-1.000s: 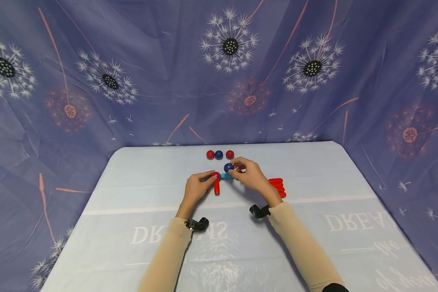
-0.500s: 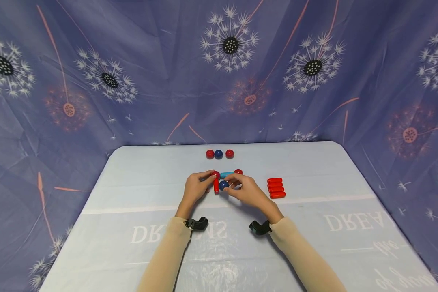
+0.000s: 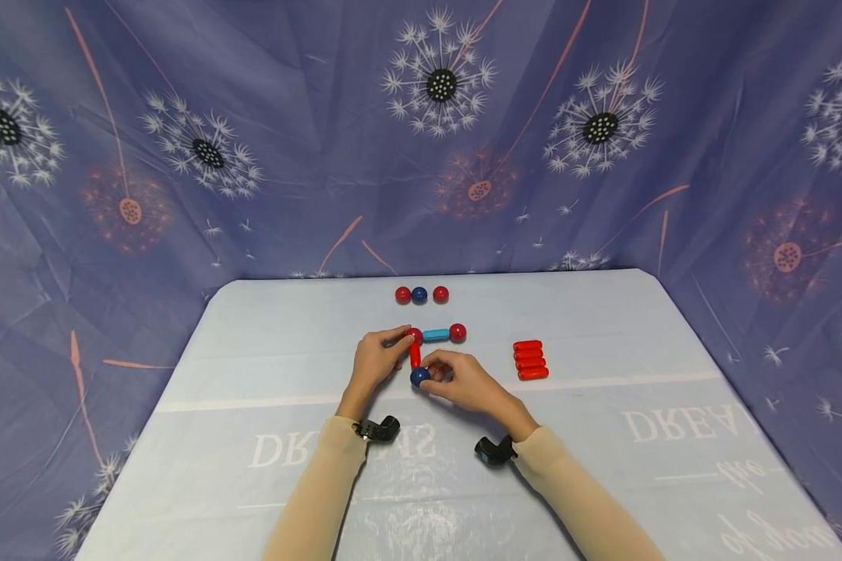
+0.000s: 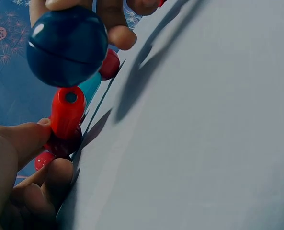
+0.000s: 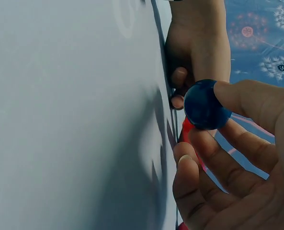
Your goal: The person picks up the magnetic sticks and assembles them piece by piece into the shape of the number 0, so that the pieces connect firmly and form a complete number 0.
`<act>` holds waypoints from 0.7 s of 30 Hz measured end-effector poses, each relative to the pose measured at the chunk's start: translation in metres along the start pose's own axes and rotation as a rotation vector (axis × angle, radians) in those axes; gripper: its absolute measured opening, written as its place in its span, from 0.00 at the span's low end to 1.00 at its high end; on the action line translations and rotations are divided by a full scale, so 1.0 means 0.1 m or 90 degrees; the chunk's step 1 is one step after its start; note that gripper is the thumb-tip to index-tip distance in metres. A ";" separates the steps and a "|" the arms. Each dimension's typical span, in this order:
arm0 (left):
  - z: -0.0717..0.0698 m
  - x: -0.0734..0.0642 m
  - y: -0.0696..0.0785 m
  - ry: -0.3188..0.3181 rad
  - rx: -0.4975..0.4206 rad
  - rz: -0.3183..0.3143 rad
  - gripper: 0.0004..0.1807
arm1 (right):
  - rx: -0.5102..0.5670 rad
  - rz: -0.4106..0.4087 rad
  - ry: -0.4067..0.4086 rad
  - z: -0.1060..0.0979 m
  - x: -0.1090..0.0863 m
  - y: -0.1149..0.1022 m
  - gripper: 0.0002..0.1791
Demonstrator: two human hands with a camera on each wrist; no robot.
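Note:
My left hand (image 3: 375, 361) pinches a red ball (image 3: 414, 335) between thumb and fingers. From that ball a short red rod (image 4: 67, 112) points toward me, its near end showing a small round hole. A light-blue rod (image 3: 436, 335) runs off the same ball to the right, and a second red ball (image 3: 458, 333) sits at its far end. Between thumb and fingertips, my right hand (image 3: 472, 383) holds a dark blue ball (image 3: 419, 377) right at the near end of the red rod. The left wrist view shows this blue ball (image 4: 67, 47) just over the holed end.
Behind the hands, a red ball (image 3: 403, 295), a blue ball (image 3: 419, 295) and another red ball (image 3: 440, 294) stand in a row. Several red rods (image 3: 530, 359) lie stacked side by side to the right. A patterned curtain (image 3: 309, 156) hangs behind the white-covered table (image 3: 267, 335).
My right hand has carried the blue ball from above the light-blue rod toward me, down to the red rod's near end. The left hand keeps its pinch on the red ball.

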State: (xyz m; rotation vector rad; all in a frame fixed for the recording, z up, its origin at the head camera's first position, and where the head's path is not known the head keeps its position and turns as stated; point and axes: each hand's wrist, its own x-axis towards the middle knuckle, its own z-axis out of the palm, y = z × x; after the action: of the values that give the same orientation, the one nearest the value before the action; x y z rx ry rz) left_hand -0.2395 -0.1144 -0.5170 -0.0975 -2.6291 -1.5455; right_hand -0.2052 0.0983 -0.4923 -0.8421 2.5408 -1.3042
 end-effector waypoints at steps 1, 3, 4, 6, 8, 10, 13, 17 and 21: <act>0.00 0.00 0.00 -0.001 -0.004 -0.001 0.18 | 0.002 0.002 -0.003 0.00 0.00 0.00 0.14; 0.00 0.00 0.01 -0.002 -0.007 -0.003 0.18 | 0.006 0.005 -0.009 0.01 0.00 -0.01 0.15; 0.00 0.00 0.01 -0.002 -0.005 -0.004 0.18 | 0.008 0.007 -0.011 0.02 0.00 -0.02 0.15; 0.00 0.00 0.01 0.000 -0.001 -0.003 0.18 | 0.011 0.007 -0.013 0.03 0.01 -0.01 0.15; 0.00 0.00 0.00 0.002 0.005 -0.002 0.19 | 0.010 0.005 -0.010 0.05 0.03 0.01 0.15; 0.00 0.00 0.00 0.001 0.005 0.000 0.19 | 0.010 0.010 -0.005 0.07 0.05 0.02 0.15; 0.01 0.00 -0.01 -0.001 -0.002 0.001 0.19 | 0.007 0.018 0.004 0.10 0.07 0.03 0.13; 0.02 0.00 -0.02 0.002 -0.010 0.001 0.19 | 0.008 0.029 0.011 0.11 0.08 0.02 0.12; 0.01 0.01 -0.02 0.001 -0.011 0.000 0.19 | 0.007 0.042 0.010 0.10 0.08 0.02 0.12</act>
State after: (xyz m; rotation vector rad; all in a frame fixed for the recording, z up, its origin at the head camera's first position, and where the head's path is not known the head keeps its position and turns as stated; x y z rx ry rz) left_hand -0.2411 -0.1141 -0.5191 -0.0967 -2.6152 -1.5684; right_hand -0.2091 0.0878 -0.4992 -0.7428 2.5482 -1.3091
